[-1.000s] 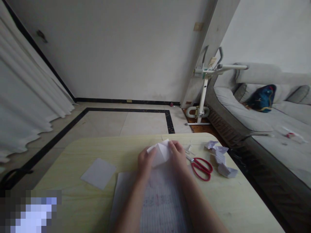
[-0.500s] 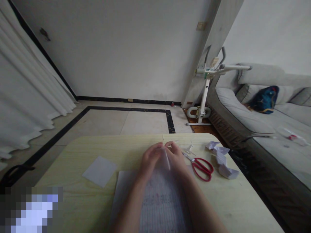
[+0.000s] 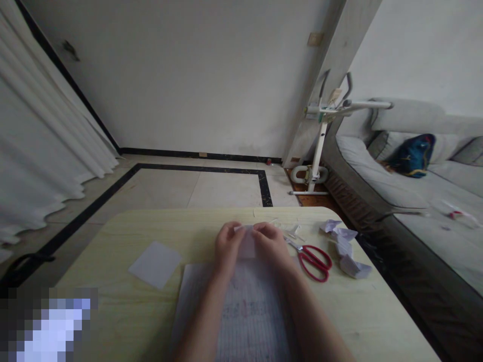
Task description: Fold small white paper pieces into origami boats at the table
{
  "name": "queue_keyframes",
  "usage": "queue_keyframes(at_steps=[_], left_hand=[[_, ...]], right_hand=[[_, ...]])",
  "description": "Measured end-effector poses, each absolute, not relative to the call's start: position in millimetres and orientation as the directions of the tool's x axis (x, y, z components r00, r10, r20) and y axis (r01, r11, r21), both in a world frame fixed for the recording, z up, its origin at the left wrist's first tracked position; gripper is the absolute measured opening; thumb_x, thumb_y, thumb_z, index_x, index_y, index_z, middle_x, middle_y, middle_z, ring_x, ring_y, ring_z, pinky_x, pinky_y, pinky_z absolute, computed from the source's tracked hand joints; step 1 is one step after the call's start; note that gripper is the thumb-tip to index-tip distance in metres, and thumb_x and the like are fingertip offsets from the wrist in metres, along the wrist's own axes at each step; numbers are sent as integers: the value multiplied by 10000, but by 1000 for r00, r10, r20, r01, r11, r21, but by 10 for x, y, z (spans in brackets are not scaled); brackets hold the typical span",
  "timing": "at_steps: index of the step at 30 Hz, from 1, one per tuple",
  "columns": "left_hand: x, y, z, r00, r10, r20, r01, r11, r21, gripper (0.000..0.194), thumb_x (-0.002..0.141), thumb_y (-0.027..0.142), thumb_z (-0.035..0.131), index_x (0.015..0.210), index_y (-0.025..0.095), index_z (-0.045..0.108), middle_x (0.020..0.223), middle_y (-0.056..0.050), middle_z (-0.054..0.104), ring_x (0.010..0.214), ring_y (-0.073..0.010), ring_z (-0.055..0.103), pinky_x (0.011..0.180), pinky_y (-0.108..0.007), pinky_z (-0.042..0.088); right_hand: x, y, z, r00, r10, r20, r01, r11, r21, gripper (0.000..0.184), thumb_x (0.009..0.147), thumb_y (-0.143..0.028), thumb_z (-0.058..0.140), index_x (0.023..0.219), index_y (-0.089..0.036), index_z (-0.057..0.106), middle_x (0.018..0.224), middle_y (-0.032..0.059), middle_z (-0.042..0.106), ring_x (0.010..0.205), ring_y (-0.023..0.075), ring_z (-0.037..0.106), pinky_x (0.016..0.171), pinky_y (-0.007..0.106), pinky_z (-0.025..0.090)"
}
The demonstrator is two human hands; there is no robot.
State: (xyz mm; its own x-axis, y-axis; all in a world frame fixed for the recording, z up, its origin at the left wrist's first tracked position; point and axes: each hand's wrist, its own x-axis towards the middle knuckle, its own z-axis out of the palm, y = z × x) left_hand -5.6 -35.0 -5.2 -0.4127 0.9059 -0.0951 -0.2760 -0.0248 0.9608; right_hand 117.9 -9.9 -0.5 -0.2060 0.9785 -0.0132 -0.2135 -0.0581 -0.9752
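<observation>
Between my two hands is a small piece of white paper, held up over the far end of a lined, written-on notebook. My left hand pinches its left upper edge. At its right upper edge my right hand grips with thumb and fingers. Both forearms cross the notebook. Red-handled scissors lie just right of my right hand, blades pointing toward it. Thin white paper scraps are scattered by the blades.
A white paper square lies on the wooden table at the left. Several folded paper shapes stand at the right edge. Beyond are a white exercise machine and a grey sofa.
The paper has turned from nearly edge-on to facing me more flatly. My hands have moved slightly apart, with the left shifting a little left.
</observation>
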Motion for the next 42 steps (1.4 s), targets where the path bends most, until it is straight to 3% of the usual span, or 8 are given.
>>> queue_keyframes(at_steps=[9,16,22,28,35,38,42], left_hand=[[-53,-367,-13,-296,949,-111,-337,5,941,544,664,352,731,1144,136,592,838,-46,693,736,-160,644,654,-236,479],[-70,-329,-95,-316,943,-106,-348,-11,938,491,676,349,723,1096,118,614,915,-94,698,775,-187,654,678,-266,491],[-86,-303,-121,-360,929,-86,-323,-37,946,443,669,326,731,1051,114,655,960,-108,707,878,-215,656,776,-289,488],[-78,-316,-120,-355,927,-116,-359,-21,933,554,670,327,739,1168,124,602,961,-96,704,843,-204,660,744,-286,494],[-98,-352,-63,-231,966,-115,-382,19,924,474,691,364,718,1088,111,657,925,-97,718,803,-207,663,706,-278,492],[-113,-363,-32,-176,981,-83,-333,20,943,408,714,373,696,1030,117,688,966,-105,718,879,-232,657,744,-290,491],[-109,-356,-34,-231,972,-48,-305,-26,952,364,706,322,706,1014,131,670,968,-103,716,879,-225,659,758,-298,494]], right_hand=[[1196,-65,12,-50,998,-38,-191,-47,-980,120,692,-290,671,702,-179,626,537,-46,523,477,95,428,468,220,323],[1200,-57,-21,-117,993,6,-295,-29,-955,128,706,-292,690,745,-194,619,569,-51,520,496,94,437,492,219,333],[1173,-101,33,-253,965,72,-231,12,-973,133,711,-273,693,807,-189,655,786,12,658,707,153,575,667,255,436],[1183,-91,19,-202,978,56,-226,9,-974,87,709,-248,671,768,-191,643,726,-6,635,659,147,554,635,251,427],[1195,-75,-20,-168,984,65,-279,16,-960,59,721,-224,654,769,-190,644,698,-19,612,646,136,539,622,242,409],[1193,-79,0,-159,985,63,-284,15,-959,68,710,-232,655,760,-188,642,696,-17,620,647,140,544,627,246,414],[1190,-94,35,-187,979,78,-235,32,-971,84,724,-244,646,785,-187,646,732,-5,637,676,149,556,653,254,426]])
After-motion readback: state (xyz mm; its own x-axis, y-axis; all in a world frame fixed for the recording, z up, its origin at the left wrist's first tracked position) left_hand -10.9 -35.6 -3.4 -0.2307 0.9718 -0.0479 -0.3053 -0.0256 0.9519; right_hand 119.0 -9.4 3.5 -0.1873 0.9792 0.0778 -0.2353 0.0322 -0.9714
